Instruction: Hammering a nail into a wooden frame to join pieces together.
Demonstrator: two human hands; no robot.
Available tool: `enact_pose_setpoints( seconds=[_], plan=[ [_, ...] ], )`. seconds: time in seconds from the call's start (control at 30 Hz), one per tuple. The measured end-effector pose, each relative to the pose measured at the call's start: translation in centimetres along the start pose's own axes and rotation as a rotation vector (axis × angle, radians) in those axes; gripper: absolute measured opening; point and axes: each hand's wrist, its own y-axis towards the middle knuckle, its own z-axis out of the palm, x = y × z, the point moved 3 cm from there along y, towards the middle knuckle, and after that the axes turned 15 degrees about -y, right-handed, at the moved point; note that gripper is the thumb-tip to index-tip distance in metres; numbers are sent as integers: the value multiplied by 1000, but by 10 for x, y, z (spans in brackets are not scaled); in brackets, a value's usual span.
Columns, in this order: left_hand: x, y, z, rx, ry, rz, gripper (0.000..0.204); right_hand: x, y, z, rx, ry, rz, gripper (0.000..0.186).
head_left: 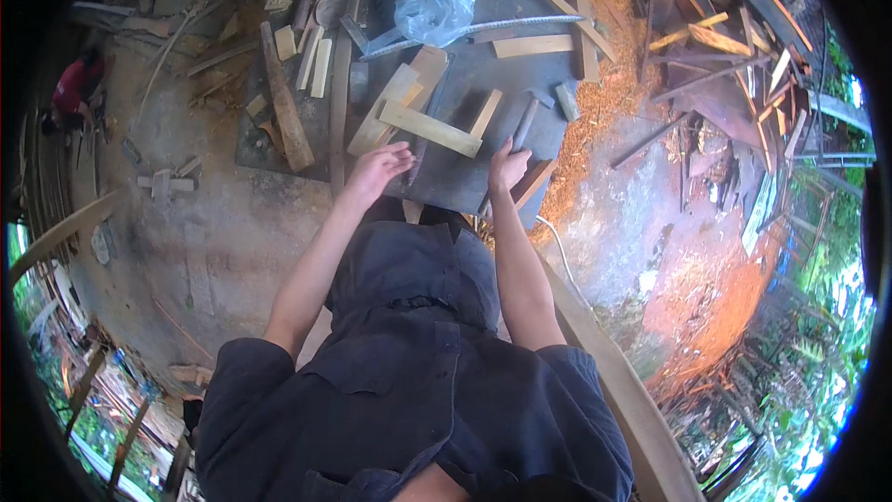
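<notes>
My right hand is closed round the handle of a hammer, its metal head pointing away from me. Just left of it, a pale wooden board lies slantwise, with a short wooden piece standing off its right end. My left hand hovers at the near side of that board, fingers loosely stretched to the right and slightly apart, with nothing visible in them. Wider pale boards lie under the board's left end. All of this rests on a dark worktable.
A clear plastic bag and a metal rod lie at the far side. Wood offcuts and a long rough stick are to the left. Sawdust covers the ground rightward. Another person is at the far left.
</notes>
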Motion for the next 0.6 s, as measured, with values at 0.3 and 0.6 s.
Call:
enact_pose_setpoints(
  seconds=[0.3,0.6],
  plan=[
    [86,51,56,-609,199,24,35,-23,92,-68,162,93,-131,61],
    [96,88,31,-541,-24,340,45,-80,66,-99,128,106,-215,60]
  ],
)
